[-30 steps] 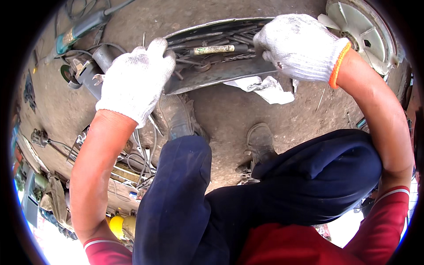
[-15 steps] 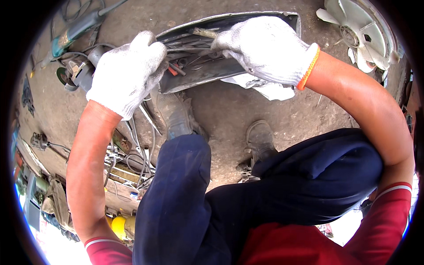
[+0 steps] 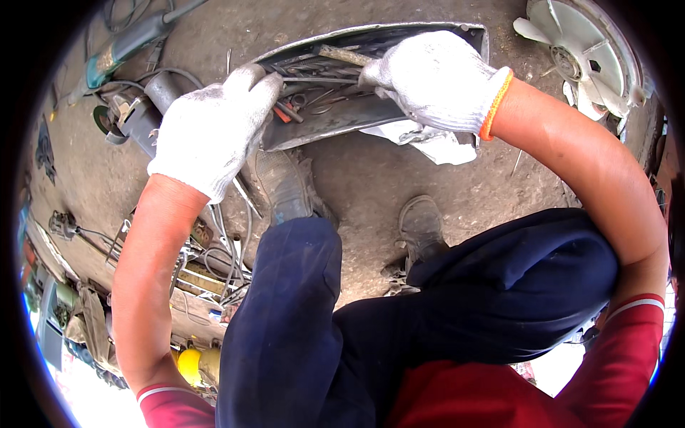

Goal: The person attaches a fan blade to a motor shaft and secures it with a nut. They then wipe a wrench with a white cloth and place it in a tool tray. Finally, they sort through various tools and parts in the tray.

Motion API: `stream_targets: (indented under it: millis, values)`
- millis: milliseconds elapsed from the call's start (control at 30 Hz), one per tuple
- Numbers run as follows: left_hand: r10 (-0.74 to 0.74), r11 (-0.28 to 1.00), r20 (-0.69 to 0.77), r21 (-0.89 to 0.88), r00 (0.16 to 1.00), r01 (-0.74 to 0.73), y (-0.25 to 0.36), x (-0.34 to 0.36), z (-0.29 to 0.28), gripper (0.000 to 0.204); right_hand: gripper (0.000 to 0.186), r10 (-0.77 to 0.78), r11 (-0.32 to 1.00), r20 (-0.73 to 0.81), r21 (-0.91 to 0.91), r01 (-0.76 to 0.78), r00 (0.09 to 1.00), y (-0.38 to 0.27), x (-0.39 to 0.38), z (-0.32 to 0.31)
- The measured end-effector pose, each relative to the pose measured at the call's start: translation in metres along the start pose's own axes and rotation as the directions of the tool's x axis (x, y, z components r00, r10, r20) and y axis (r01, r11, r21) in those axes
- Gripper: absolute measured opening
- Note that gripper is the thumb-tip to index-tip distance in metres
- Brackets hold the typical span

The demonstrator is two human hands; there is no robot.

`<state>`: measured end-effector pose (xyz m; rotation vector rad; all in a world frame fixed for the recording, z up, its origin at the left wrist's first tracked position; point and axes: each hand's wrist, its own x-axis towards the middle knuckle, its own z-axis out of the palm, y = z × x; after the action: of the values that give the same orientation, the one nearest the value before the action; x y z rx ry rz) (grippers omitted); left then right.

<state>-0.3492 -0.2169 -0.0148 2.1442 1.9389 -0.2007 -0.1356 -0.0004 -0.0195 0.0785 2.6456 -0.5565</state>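
Both my hands wear white knit gloves and work over a long dark metal tray that holds a heap of loose metal tools and rods. My left hand is closed at the tray's left end, fingers curled and pressed together. My right hand is closed over the tray's right half, its fingertips among the pieces. A thin grey rod runs between the fingertips of both hands; whether they grip it cannot be made out. A thicker tan rod lies beside my right fingers. Close to my left fingers lies a red-orange piece.
White cloth lies under the tray's near right side. A fan with pale blades stands far right. At left are a teal power tool, an angle grinder and cables. My shoes rest on the dirt floor.
Both hands have shifted slightly to the right, the left one also a little nearer to me. More of the tan rod and of the tray's contents shows between them.
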Motion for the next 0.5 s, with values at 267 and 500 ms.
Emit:
stream_targets:
  millis: [267, 500]
  values:
    - [-0.092, 0.996, 0.112, 0.012, 0.989, 0.092, 0.011, 0.001, -0.002, 0.048, 0.020, 0.101, 0.959, 0.088, -0.273, -0.074, 0.991, 0.021, -0.011, -0.050]
    - [-0.143, 0.951, 0.168, -0.249, 0.975, 0.182, 0.010, 0.006, -0.013, 0.040, 0.021, 0.144, 0.961, 0.084, -0.250, -0.119, 0.986, 0.030, -0.024, -0.045]
